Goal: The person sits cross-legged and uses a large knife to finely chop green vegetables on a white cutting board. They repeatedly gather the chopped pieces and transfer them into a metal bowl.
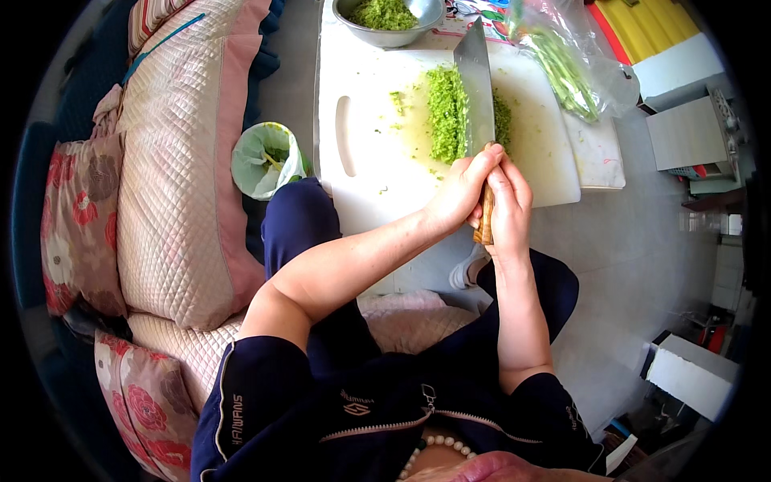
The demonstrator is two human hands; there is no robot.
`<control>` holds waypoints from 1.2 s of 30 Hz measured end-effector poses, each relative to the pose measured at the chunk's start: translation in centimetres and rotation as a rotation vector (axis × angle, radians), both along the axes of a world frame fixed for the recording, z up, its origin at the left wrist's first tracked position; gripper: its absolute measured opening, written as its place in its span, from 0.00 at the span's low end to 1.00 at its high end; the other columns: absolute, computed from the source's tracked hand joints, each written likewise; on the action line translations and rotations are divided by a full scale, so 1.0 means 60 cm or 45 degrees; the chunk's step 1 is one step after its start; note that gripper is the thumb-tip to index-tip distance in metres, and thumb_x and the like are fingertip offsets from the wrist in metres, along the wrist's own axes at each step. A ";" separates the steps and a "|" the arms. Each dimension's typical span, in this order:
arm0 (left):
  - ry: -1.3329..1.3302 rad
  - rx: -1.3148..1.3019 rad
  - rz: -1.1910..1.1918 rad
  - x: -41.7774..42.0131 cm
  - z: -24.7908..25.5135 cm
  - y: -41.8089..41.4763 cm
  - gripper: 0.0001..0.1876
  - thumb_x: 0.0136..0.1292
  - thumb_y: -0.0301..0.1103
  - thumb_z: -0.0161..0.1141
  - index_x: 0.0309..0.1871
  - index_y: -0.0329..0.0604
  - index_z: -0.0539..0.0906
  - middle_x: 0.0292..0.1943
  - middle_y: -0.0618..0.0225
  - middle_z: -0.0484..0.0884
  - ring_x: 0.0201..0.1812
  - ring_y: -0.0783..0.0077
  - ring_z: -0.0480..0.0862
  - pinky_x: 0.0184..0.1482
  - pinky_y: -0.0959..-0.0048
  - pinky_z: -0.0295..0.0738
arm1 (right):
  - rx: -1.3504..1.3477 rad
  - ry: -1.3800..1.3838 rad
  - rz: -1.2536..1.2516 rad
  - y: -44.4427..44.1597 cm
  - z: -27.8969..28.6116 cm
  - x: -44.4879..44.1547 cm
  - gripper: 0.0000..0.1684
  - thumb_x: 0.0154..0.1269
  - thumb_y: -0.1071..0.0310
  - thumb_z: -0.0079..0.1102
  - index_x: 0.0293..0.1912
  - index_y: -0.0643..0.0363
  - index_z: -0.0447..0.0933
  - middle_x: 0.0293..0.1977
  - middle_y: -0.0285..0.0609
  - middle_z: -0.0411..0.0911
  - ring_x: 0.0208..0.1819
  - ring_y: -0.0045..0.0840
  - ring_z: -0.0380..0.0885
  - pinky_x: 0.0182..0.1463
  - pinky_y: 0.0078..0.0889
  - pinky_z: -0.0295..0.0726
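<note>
A cleaver [480, 90] with a broad steel blade stands over the white plastic cutting board [391, 175], its tip pointing away from me. Both hands grip its wooden handle [484, 220]: my left hand [458, 190] from the left side, my right hand [511, 202] from the right. Left of the blade lies a long heap of finely chopped green vegetable [444, 114]. More chopped bits [502, 120] show along the blade's right side, partly hidden by it. Small green scraps are scattered over the board's left half.
Beyond the board, a metal bowl [388, 39] holds chopped greens. A clear plastic bag [608, 84] with green stalks [563, 72] lies at the right. By my left knee stands a lined waste bin [265, 162] with vegetable scraps inside. A quilted sofa [181, 150] runs along the left.
</note>
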State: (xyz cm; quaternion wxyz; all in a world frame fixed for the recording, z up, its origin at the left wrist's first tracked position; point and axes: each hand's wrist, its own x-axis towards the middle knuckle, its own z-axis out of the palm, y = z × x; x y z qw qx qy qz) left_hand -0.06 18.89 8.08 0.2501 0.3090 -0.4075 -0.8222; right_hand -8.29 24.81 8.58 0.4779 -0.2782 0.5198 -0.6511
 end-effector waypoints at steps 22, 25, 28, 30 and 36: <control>-0.046 0.011 0.084 0.000 -0.014 0.004 0.30 0.70 0.59 0.46 0.25 0.40 0.76 0.13 0.70 0.73 0.10 0.79 0.69 0.11 0.80 0.61 | -0.017 -0.030 0.056 -0.001 -0.006 -0.001 0.19 0.75 0.65 0.49 0.59 0.65 0.73 0.30 0.33 0.75 0.18 0.12 0.67 0.18 0.17 0.66; -0.105 -0.025 0.075 0.004 -0.024 -0.003 0.31 0.70 0.59 0.46 0.24 0.39 0.76 0.13 0.69 0.74 0.11 0.79 0.69 0.12 0.80 0.62 | 0.027 -0.014 0.030 -0.008 -0.031 -0.007 0.20 0.74 0.65 0.50 0.59 0.66 0.72 0.36 0.35 0.77 0.28 0.12 0.72 0.29 0.15 0.72; -0.067 -0.064 0.058 0.006 -0.009 0.005 0.32 0.70 0.60 0.44 0.23 0.39 0.77 0.13 0.68 0.74 0.11 0.79 0.70 0.13 0.81 0.63 | 0.021 -0.025 0.023 0.005 -0.025 -0.006 0.20 0.75 0.64 0.49 0.59 0.67 0.72 0.38 0.34 0.77 0.32 0.12 0.73 0.34 0.15 0.73; -0.098 -0.145 0.014 0.013 0.008 0.009 0.33 0.71 0.60 0.42 0.23 0.38 0.77 0.13 0.67 0.75 0.11 0.78 0.71 0.13 0.80 0.64 | -0.032 0.010 0.024 0.015 -0.010 0.000 0.20 0.75 0.64 0.48 0.59 0.67 0.72 0.36 0.33 0.76 0.30 0.11 0.71 0.32 0.15 0.71; -0.090 -0.113 0.047 0.034 -0.007 0.033 0.32 0.71 0.60 0.42 0.27 0.36 0.76 0.13 0.66 0.74 0.11 0.77 0.72 0.13 0.80 0.65 | 0.009 0.058 0.093 0.039 -0.015 0.017 0.20 0.76 0.62 0.48 0.58 0.66 0.72 0.30 0.33 0.74 0.22 0.11 0.69 0.23 0.16 0.67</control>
